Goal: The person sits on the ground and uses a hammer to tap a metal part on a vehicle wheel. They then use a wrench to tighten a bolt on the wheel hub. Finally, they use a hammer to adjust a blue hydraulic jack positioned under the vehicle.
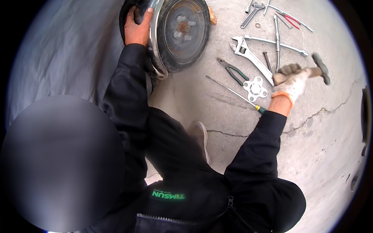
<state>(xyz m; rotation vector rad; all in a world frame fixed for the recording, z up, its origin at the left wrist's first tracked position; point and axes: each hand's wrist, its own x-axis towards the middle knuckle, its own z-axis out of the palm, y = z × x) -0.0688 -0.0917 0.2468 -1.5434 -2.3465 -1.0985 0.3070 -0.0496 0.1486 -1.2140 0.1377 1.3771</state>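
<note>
At the upper left, my bare left hand [136, 28] grips the edge of a wheel [180, 37] with a dark, rusty centre and a silver rim [157, 54]. My right hand [291, 83], in a soiled white glove, is closed on the handle of a hammer [322, 69], its metal head out to the right above the concrete. Just left of it lie a large adjustable wrench [254, 60], a silver flanged disc [255, 88] and green-handled pliers [235, 72]. A long screwdriver [233, 93] with a green-yellow handle runs under my right forearm.
A small wrench [250, 15], red-handled pliers [289, 19], two cross wrenches [295, 49], a bolt [267, 60] and a washer [258, 25] lie farther forward. A brown block [213, 15] sits behind the wheel. A grey surface [58, 58] fills the left. My shoe [201, 141] is below, on cracked concrete.
</note>
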